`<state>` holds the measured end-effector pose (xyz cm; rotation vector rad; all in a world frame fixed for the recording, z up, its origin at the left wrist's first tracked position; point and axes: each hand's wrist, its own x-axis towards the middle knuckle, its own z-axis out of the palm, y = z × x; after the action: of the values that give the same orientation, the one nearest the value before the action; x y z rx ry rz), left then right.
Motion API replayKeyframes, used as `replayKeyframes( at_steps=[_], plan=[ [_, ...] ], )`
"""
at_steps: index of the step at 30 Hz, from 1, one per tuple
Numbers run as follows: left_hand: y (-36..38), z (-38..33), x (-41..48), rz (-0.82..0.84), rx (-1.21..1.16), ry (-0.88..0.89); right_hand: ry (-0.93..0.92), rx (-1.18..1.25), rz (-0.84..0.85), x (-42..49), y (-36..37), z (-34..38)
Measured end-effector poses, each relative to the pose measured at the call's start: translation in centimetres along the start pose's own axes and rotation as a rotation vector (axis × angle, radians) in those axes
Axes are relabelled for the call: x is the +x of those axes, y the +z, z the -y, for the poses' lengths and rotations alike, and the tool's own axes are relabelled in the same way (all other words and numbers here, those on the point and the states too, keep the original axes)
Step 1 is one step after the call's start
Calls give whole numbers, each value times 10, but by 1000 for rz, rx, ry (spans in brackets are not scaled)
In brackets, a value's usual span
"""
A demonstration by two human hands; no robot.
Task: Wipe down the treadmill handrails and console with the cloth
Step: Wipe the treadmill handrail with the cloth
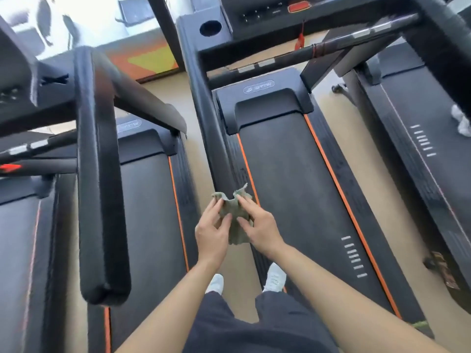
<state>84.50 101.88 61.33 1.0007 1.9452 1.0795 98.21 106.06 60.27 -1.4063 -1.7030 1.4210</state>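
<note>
Both hands up front, close together. Left hand [212, 229] and right hand [260, 225] each grip an edge of the crumpled green cloth [234, 215], held over the treadmill [293, 189] deck's left edge, well apart from handrail [204, 110] and console [280, 11]. Round cup holder [210, 28] beside console: dark inside, contents cannot be told.

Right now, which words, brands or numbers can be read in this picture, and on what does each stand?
None can be read for sure.
Middle motor cover: a logo, upside down, too blurred.
Left motor cover: a logo, too blurred.
Console: button labels, too small.
</note>
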Motion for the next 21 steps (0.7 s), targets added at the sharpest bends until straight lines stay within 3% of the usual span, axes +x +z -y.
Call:
replayKeyframes(
  at_steps=[13, 19, 21],
  plan=[
    [6, -22, 38, -52, 192, -101, -1, -69, 146, 55, -21, 9],
    [9, -35, 74, -90, 242, -194, -42, 113, -12, 76, -21, 22],
    [11, -38, 94, -96, 220, -210, -75, 65, -3, 81, -17, 22]
  ],
)
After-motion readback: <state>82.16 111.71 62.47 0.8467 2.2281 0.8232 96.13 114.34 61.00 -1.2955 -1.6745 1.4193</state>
